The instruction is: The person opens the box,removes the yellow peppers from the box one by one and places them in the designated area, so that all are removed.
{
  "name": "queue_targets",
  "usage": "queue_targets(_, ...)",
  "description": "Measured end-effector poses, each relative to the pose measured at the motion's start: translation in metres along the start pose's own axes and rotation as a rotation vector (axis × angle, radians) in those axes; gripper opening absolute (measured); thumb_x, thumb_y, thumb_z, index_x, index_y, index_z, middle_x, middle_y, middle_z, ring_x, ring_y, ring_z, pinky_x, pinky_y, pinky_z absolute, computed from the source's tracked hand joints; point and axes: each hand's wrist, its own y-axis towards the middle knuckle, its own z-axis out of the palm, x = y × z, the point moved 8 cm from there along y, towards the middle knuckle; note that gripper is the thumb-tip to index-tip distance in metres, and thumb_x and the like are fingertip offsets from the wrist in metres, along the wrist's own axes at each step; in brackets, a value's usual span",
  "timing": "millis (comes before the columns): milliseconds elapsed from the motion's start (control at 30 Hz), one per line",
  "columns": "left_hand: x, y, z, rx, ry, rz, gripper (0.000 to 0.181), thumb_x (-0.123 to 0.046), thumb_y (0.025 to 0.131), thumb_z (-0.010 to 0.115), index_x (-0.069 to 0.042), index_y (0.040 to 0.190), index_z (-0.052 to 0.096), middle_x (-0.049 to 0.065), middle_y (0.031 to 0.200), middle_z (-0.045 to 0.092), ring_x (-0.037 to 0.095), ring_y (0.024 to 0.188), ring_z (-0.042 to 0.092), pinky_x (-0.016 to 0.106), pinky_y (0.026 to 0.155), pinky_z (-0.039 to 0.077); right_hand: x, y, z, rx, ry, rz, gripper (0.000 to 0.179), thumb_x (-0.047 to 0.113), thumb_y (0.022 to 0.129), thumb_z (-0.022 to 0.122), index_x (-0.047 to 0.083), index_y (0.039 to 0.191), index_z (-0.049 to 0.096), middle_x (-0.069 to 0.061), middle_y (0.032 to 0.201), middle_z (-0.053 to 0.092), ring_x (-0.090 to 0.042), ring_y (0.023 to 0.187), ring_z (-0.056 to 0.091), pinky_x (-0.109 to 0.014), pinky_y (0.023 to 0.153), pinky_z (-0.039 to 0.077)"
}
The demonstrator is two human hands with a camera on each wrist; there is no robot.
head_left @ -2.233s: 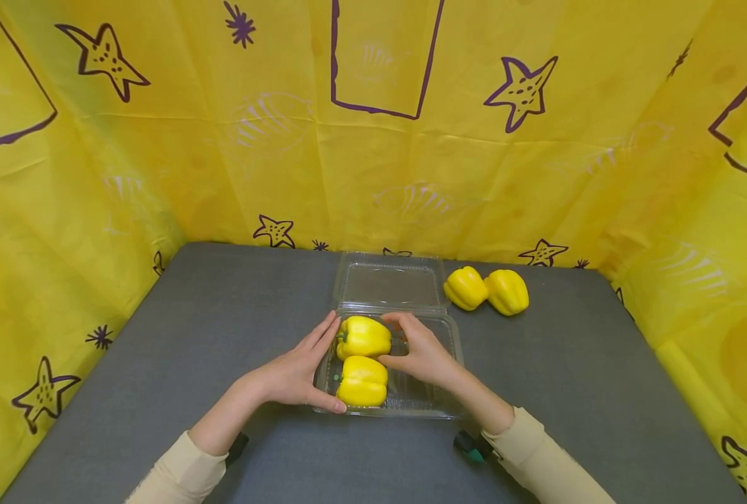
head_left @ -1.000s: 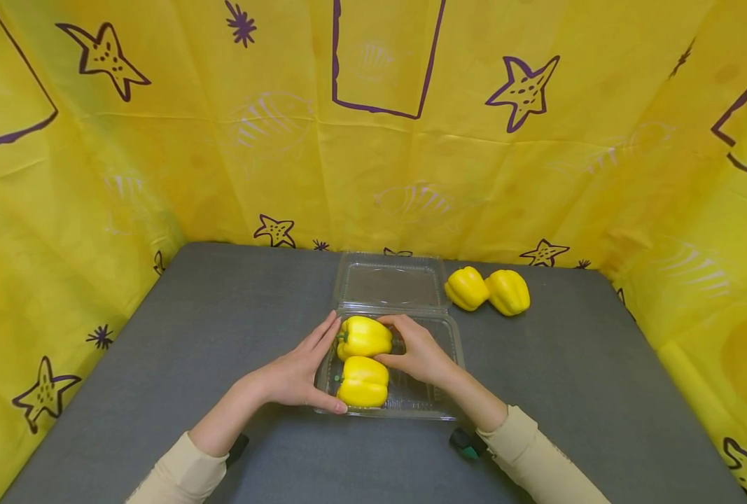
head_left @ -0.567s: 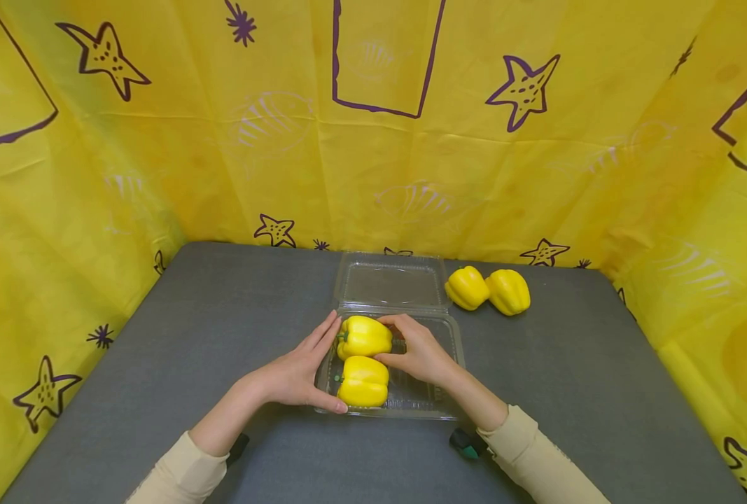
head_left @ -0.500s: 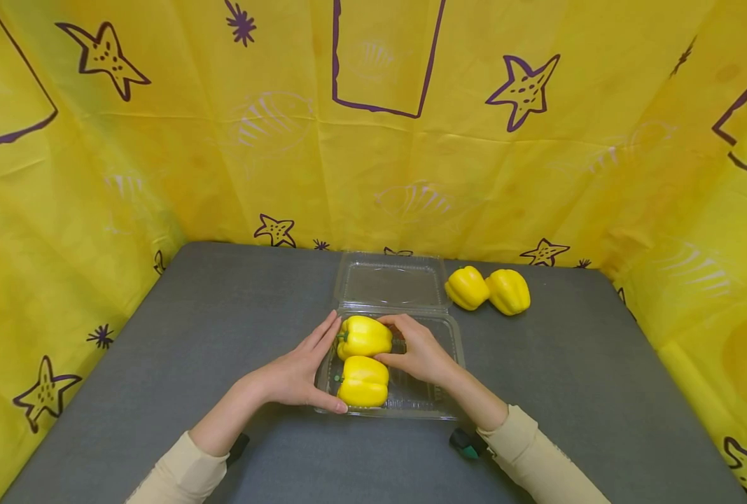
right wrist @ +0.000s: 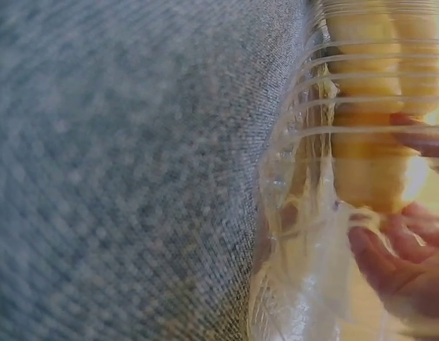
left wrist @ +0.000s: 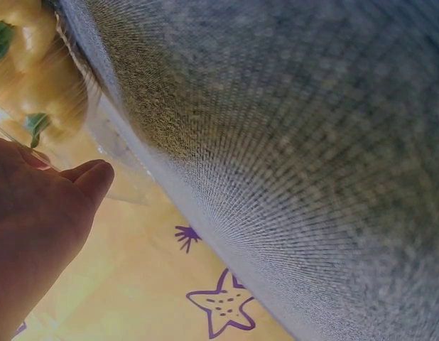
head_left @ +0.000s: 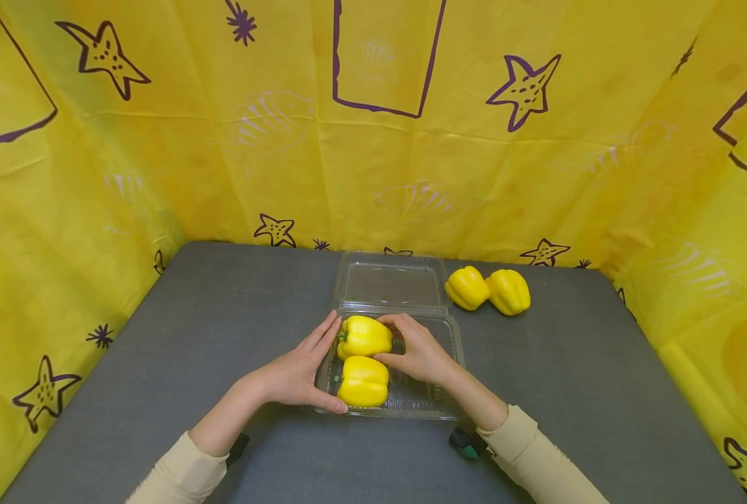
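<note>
In the head view, a clear plastic clamshell container (head_left: 420,404) lies with its lid (head_left: 392,281) folded back. Two yellow bell peppers sit in its left half: a far pepper (head_left: 365,336) and a near pepper (head_left: 363,382), stems to the left. My left hand (head_left: 294,371) rests along the container's left rim, fingers straight, thumb at the front corner. With thumb and fingers, my right hand (head_left: 420,353) holds the right end of the far pepper. The left wrist view shows green stems behind the plastic wall; the right wrist view shows my right fingers (right wrist: 390,263) through it.
Two more yellow bell peppers, one left (head_left: 467,288) and one right (head_left: 508,292), lie touching each other beside the lid. A grey cloth-covered table (head_left: 234,301) carries everything. Yellow patterned curtains (head_left: 373,154) stand behind it and at both sides.
My right hand has shifted very slightly to the left at the far pepper since the earliest frame. Over the last second, both hands and all peppers look still.
</note>
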Motion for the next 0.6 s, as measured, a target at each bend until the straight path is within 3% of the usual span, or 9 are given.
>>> queue_targets(367,0.0019,0.0001,0.0014,0.007,-0.001,-0.023,0.135,-0.069,0.064,0.078,-0.025,0.156,-0.011,-0.011,0.16,-0.019,0.025,0.148,0.006,0.056,0.11,0.029,-0.0018,0.0008,0.0013,-0.002,0.067,0.007,0.058,0.017,0.08,0.083,0.005,0.129,0.054,-0.008,0.117,0.055,-0.021,0.106,0.058,-0.037,0.092,0.051)
queue_targets(600,0.0006,0.0004,0.0006,0.007,-0.001,-0.013,0.135,-0.068,0.064,0.078,-0.024,0.157,-0.01,-0.008,0.161,-0.019,0.028,0.148,0.006,0.057,0.109,0.029,-0.0045,0.0003,-0.0011,-0.027,0.122,0.028,0.058,0.017,0.079,0.084,0.007,0.128,0.057,-0.007,0.117,0.056,-0.022,0.107,0.059,-0.035,0.09,0.052)
